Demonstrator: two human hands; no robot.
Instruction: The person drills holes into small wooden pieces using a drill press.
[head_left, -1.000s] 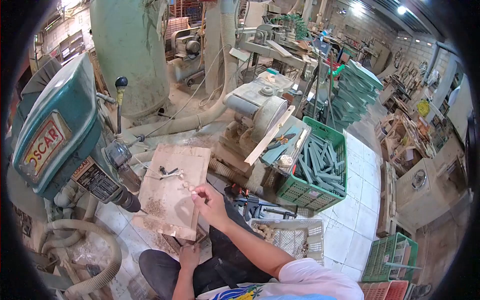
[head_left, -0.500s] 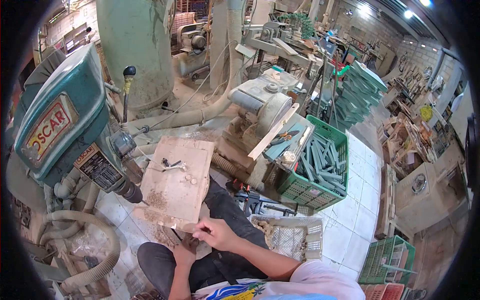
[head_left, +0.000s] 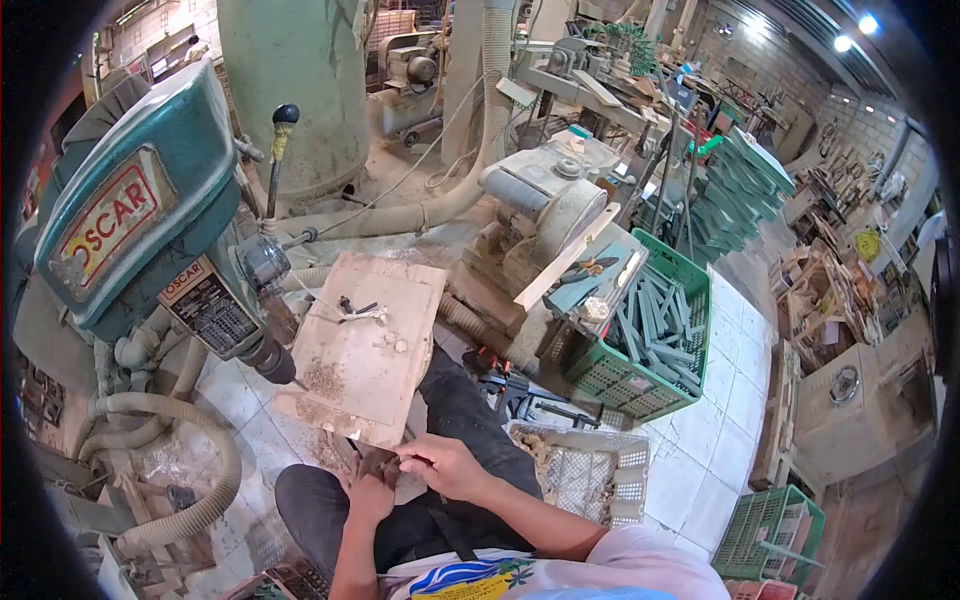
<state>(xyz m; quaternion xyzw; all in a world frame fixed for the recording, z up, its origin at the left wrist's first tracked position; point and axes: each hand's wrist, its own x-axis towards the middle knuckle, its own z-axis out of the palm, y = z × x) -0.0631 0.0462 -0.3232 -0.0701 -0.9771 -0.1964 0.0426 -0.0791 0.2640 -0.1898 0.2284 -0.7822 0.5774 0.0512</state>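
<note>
My left hand (head_left: pixel 371 492) is low in front of the wooden board (head_left: pixel 385 300), just below its near edge, with fingers curled. A thin dark rod (head_left: pixel 355 448) shows by its fingertips. Close beside it on the right, my right hand (head_left: pixel 446 468) has thumb and fingers pinched together, its fingertips right at the left hand's fingers. What the two hands hold between them is too small and hidden to make out. On the board lie wood shavings (head_left: pixel 325 378), some small dark pieces (head_left: pixel 357 309) and pale chips. The drill chuck (head_left: pixel 270 360) with its bit points down over the board's left side.
The green drill press (head_left: pixel 140 210) stands at left, a ribbed hose (head_left: pixel 225 490) below it. Ahead is a dusty sanding machine (head_left: pixel 555 190) with pliers (head_left: pixel 590 268) near it. A green crate (head_left: pixel 635 395) of green strips and a white crate (head_left: pixel 632 470) sit at right.
The view has shifted slightly, so the scene sits farther right. My right hand has come down closer to my left hand, its fingers now meeting it. The board's load looks the same.
</note>
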